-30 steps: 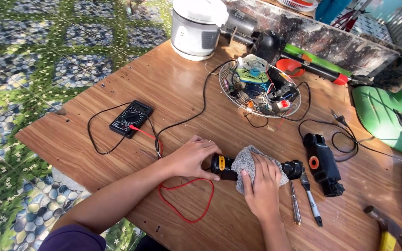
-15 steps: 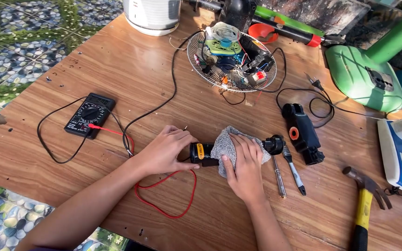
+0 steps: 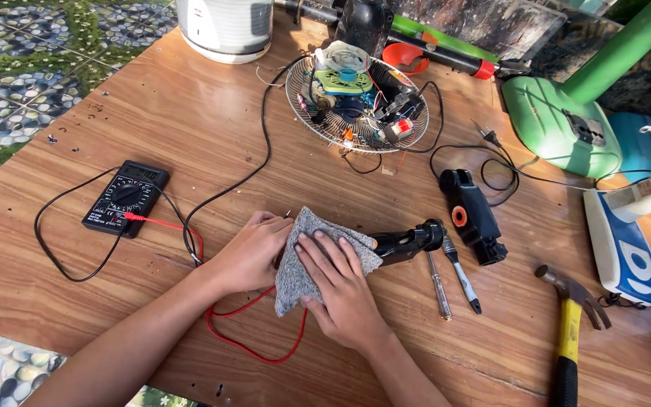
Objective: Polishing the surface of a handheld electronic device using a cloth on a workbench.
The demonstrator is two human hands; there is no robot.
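Grey cloth (image 3: 303, 260), nubbly, pressed flat-fingered by right hand (image 3: 338, 280); left hand (image 3: 254, 249) clasps its edge; wire basket (image 3: 318, 124) of parts at 12 o'clock

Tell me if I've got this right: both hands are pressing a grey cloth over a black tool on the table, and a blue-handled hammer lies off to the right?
Nearly. The hammer has a yellow and black handle, not blue; the head view shows it at the lower right. The rest holds: the left hand and right hand rest on the grey cloth, which covers part of the black tool on the table.
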